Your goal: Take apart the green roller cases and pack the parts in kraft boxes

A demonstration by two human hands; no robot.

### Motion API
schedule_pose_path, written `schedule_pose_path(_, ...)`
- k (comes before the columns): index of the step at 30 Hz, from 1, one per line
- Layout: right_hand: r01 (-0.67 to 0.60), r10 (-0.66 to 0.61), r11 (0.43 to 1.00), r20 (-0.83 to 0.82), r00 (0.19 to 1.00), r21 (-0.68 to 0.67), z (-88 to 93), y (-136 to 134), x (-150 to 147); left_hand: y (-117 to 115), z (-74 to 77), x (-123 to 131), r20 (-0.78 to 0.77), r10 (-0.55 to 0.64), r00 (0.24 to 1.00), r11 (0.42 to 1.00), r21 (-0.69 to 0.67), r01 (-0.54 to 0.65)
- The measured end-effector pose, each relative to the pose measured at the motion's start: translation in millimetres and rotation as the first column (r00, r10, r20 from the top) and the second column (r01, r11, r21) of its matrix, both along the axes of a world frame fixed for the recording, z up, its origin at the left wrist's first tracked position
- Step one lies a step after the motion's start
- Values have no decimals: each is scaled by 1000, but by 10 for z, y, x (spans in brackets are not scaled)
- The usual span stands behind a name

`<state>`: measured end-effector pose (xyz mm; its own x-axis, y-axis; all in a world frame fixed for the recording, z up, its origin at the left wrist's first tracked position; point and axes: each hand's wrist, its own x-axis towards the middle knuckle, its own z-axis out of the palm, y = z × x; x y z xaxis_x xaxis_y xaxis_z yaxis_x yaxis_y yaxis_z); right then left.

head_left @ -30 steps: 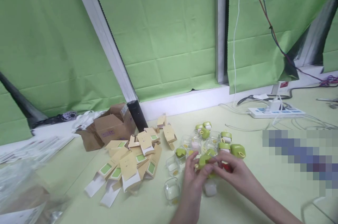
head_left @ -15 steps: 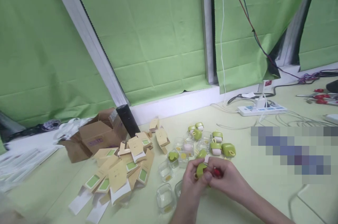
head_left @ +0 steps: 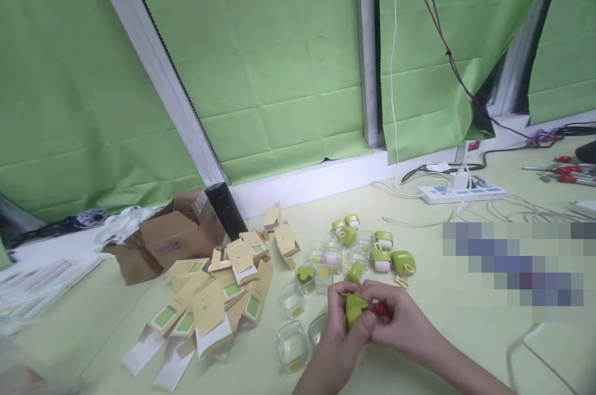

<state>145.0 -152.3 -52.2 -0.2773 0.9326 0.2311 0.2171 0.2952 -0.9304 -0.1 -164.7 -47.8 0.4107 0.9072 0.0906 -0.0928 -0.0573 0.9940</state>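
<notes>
My left hand (head_left: 342, 323) is closed around a small green plastic case (head_left: 354, 309), pinching it between thumb and fingers. In my right hand (head_left: 399, 314) is a slim tool with a red handle (head_left: 380, 309), which looks like a screwdriver; its thin metal shaft lies against the top of the case. The tip is hidden. Just beyond my fingers rests a green case with a pale pink part (head_left: 357, 272). A yellow loop strap (head_left: 401, 283) lies right of it. Clear square containers (head_left: 292, 346) stand to the left of my hands.
Several green-and-pink cases (head_left: 382, 258) sit behind my hands. Opened cardboard boxes (head_left: 207, 311) are piled at left, before a brown carton (head_left: 174, 233) and a black cylinder (head_left: 226, 212). A power strip (head_left: 460, 194) with cables and red-handled tools (head_left: 570, 177) lie at right.
My hands have dropped slightly, and the green case has turned between my fingers, showing a broader face. The tool's metal shaft now shows over its top.
</notes>
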Motion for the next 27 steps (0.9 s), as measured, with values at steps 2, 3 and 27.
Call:
schedule_pose_path(2, 66, -66, 998, 5, 998, 10, 20, 51, 62, 80, 0, -40, -41, 142, 989, 990, 15, -141)
schedule_pose_path(3, 103, -105, 994, 39, 994, 32, 38, 88, 117, 127, 0, -72, -100, 251, 963, 967, 65, -245)
schedule_pose_path(27, -60, 69, 995, 110, 992, -83, 383, 80, 119, 30, 40, -100, 22, 330, 944, 943, -55, -328)
